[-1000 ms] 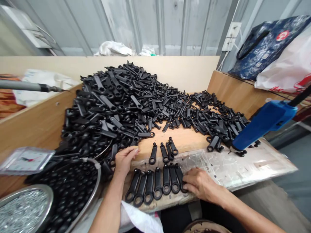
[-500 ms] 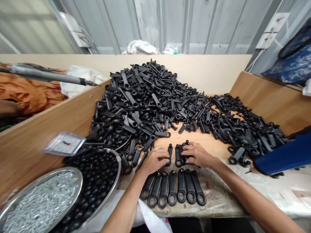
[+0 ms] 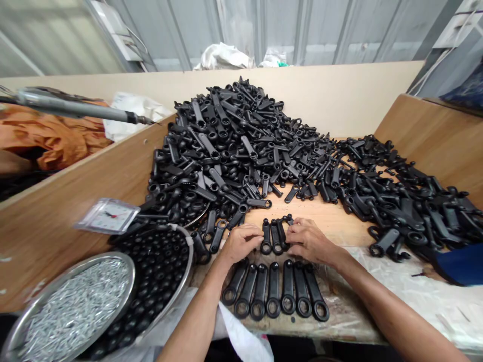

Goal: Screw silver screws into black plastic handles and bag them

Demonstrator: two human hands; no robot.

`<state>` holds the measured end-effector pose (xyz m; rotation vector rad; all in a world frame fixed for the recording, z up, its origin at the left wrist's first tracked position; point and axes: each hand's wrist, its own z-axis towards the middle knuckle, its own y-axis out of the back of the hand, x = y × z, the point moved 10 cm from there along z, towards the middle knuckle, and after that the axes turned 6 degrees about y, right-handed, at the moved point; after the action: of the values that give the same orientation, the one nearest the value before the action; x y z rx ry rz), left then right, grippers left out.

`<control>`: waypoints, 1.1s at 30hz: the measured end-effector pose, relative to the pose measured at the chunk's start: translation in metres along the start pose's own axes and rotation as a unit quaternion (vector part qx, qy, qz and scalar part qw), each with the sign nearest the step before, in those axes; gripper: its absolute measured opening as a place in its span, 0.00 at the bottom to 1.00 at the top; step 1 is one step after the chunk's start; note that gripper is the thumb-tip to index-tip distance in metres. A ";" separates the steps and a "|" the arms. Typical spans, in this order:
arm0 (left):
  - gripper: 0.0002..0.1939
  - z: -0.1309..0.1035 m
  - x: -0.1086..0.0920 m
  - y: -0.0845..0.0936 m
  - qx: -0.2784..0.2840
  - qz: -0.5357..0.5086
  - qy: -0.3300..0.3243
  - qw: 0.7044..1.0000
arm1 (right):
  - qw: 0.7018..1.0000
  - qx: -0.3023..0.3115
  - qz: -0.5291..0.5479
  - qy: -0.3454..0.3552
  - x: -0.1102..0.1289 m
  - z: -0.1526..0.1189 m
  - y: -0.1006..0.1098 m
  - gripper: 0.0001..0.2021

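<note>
My left hand (image 3: 243,242) is closed, thumb and fingers drawn together at the left side of a short row of black ring-ended levers (image 3: 266,236). Whether anything sits inside its fingers is hidden. At the row's right end, my right hand (image 3: 310,241) has its fingers and thumb around a black lever (image 3: 287,226), which they partly cover. Nearer to me lies a second row of several black levers (image 3: 273,291), ring ends towards me and slightly fanned. A large heap of similar levers (image 3: 234,146) rises behind both hands.
On the left are a metal bowl of small silver screws (image 3: 75,306), a larger tray of round black parts (image 3: 158,281) and a clear-cased dial (image 3: 109,216). A power screwdriver (image 3: 83,108) hangs above the wooden side board (image 3: 113,166). More levers (image 3: 400,206) spread to the right.
The levers between my hands now stand closer together, the gap beside the leftmost one having narrowed. The view has shifted slightly. The nearer row keeps its arrangement.
</note>
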<state>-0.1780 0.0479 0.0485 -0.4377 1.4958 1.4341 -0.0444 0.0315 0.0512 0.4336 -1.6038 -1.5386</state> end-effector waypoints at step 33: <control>0.08 0.000 0.021 0.005 -0.034 0.036 0.080 0.996 | 0.980 0.120 -0.065 -0.147 -0.025 -0.012 -0.010 0.09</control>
<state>-0.1916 0.0564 0.0343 -0.5557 1.6069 1.5404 -0.0238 0.0403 0.0321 0.4652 -2.0401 -1.5670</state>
